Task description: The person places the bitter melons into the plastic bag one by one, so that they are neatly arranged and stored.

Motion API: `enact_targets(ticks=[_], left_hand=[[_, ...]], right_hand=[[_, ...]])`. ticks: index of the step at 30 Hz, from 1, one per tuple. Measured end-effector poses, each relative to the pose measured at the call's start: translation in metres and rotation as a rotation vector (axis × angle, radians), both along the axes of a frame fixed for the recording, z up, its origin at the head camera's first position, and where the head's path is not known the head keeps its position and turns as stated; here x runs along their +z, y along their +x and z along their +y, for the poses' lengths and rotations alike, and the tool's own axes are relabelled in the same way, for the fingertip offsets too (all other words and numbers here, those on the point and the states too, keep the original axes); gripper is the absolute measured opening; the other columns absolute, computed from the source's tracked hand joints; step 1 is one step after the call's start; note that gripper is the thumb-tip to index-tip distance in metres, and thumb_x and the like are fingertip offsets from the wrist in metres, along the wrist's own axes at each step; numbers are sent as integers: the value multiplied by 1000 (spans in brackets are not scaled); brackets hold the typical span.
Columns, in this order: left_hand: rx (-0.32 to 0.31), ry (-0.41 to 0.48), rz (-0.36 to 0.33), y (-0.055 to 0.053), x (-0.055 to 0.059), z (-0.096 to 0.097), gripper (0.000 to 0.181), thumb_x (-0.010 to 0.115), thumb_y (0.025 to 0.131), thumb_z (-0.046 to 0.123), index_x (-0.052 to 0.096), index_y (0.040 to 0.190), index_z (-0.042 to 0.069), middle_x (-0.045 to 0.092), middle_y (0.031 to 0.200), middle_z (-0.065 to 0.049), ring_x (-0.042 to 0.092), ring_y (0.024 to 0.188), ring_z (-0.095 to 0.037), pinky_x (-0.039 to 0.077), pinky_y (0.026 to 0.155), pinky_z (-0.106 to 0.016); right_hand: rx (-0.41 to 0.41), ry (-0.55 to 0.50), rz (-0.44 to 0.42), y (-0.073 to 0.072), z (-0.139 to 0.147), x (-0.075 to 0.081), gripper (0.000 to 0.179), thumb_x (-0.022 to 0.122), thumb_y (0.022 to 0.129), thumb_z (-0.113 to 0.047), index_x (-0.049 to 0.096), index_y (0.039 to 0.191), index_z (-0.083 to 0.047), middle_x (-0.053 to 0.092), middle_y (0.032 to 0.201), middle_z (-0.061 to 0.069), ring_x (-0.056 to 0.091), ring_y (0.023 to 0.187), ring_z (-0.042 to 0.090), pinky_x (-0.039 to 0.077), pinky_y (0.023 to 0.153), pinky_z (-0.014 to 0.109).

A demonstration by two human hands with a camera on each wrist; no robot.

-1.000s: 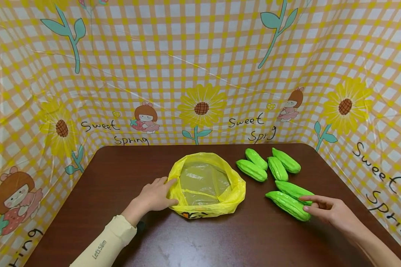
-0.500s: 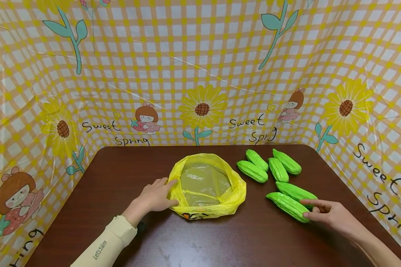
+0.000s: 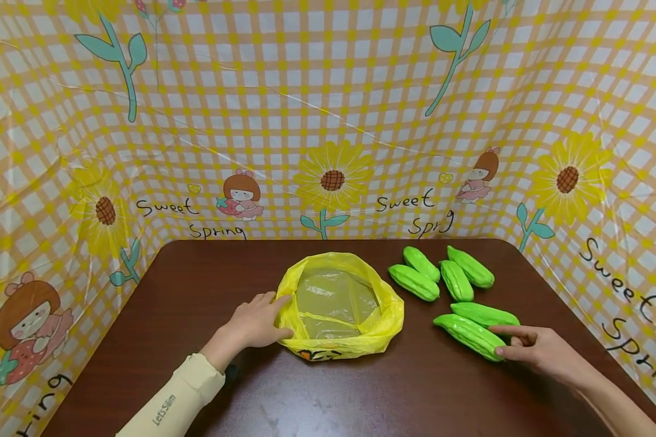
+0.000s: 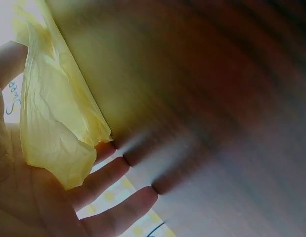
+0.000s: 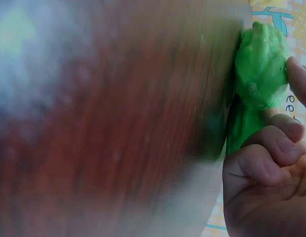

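In the head view, my right hand [image 3: 543, 355] holds the near end of a bright green, ridged bitter melon [image 3: 467, 335] between thumb and index finger. Its other fingers are curled in the right wrist view, where the held melon [image 5: 261, 66] shows end-on. A second bitter melon [image 3: 483, 314] lies right behind it, partly covered by the hand. My left hand [image 3: 254, 318] rests at the left side of a yellow plastic bag [image 3: 390, 309], whose mouth faces up. In the left wrist view the fingers [image 4: 120, 210] are straight and spread, with the bag's film [image 4: 59, 118] against them.
Several more bitter melons lie at the back right, among them one melon [image 3: 413, 282] near the bag and another melon [image 3: 470, 267] farther right. The dark brown table [image 3: 208, 267] is enclosed by a checked, flower-printed cloth [image 3: 328, 91] at the back and sides.
My right thumb and index finger have closed on the front bitter melon. It has shifted slightly left, and its near end sits a little higher in view. The left hand and bag stay put.
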State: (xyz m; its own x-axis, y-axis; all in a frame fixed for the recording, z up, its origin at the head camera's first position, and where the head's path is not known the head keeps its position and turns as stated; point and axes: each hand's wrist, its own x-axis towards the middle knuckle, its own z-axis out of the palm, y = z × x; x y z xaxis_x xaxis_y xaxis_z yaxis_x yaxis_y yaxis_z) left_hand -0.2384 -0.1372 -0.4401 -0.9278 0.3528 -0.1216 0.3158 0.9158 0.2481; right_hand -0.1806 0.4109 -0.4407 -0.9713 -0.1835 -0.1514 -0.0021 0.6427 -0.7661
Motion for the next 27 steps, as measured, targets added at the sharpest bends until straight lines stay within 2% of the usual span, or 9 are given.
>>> enact_targets(ticks=[7, 16, 27], left_hand=[[-3, -1, 1, 1, -1, 0, 77, 70, 89, 53, 44, 154, 22, 43, 153, -17, 42, 140, -37, 43, 101, -60], [-1, 1, 0, 3, 0, 0, 77, 70, 89, 53, 43, 154, 22, 42, 154, -17, 41, 141, -37, 41, 102, -61], [-2, 1, 3, 3, 0, 0, 77, 70, 89, 53, 43, 154, 21, 42, 154, -17, 41, 141, -37, 42, 102, -62]], right_hand=[[5, -18, -54, -2, 3, -1, 61, 71, 95, -28, 52, 142, 7, 35, 63, -11, 31, 51, 2, 36, 46, 29], [-35, 18, -141, -5, 3, -1, 66, 71, 94, -34, 52, 143, 6, 27, 57, -12, 30, 48, 4, 36, 46, 25], [-30, 3, -146, -6, 3, -3, 66, 68, 96, -37, 51, 144, 5, 26, 57, -10, 29, 49, 6, 38, 47, 30]])
